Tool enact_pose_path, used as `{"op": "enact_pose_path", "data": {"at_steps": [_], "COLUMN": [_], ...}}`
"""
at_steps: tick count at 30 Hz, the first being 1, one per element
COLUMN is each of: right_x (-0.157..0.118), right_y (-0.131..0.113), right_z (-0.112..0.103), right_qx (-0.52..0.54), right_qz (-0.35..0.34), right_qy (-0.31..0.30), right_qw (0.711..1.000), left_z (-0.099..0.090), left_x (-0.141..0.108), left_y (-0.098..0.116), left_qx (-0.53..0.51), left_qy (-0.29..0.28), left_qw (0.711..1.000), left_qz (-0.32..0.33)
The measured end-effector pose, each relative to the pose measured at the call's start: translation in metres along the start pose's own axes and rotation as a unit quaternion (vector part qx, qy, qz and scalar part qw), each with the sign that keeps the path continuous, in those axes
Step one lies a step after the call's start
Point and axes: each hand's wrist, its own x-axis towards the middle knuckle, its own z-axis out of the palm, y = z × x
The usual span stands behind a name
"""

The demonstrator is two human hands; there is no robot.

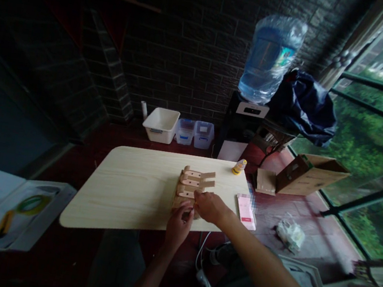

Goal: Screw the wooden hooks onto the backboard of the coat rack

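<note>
Near the front edge of the table (126,186) lies a brown block-like piece (177,187) with several tan strips across it, each marked with a dark dot or hole. The upper strips (208,176) stick out to the right with loose ends. My left hand (179,226) is at the front end of this piece, fingers curled in a pinch. From the right, my right hand (211,207) reaches over it with bent fingers pressed together, close to the left fingertips. Both hands cover the lowest strip, so what the fingers grip is hidden.
A small clear bottle with a yellow base (239,167) stands at the far right corner. A phone with a pink screen (246,211) lies at the right edge. Beyond are plastic bins (161,126), a water dispenser (243,127) and a cardboard box (302,178). An open white box (35,230) is left.
</note>
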Motion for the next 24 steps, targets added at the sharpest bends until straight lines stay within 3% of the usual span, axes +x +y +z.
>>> {"op": "enact_pose_path", "data": {"at_steps": [13,24], "right_x": [-0.009,-0.002], "right_y": [0.001,0.001], "right_z": [-0.005,-0.001], "right_qx": [0.011,0.031], "right_qz": [-0.017,0.016], "right_qy": [-0.005,-0.002], "right_qw": [1.000,0.999], "left_z": [0.000,-0.001], "left_x": [0.000,0.000], "left_y": [-0.001,0.002], "left_qx": [0.008,0.014], "left_qy": [0.002,0.009], "left_qw": [1.000,1.000], "left_qz": [0.011,0.007]}}
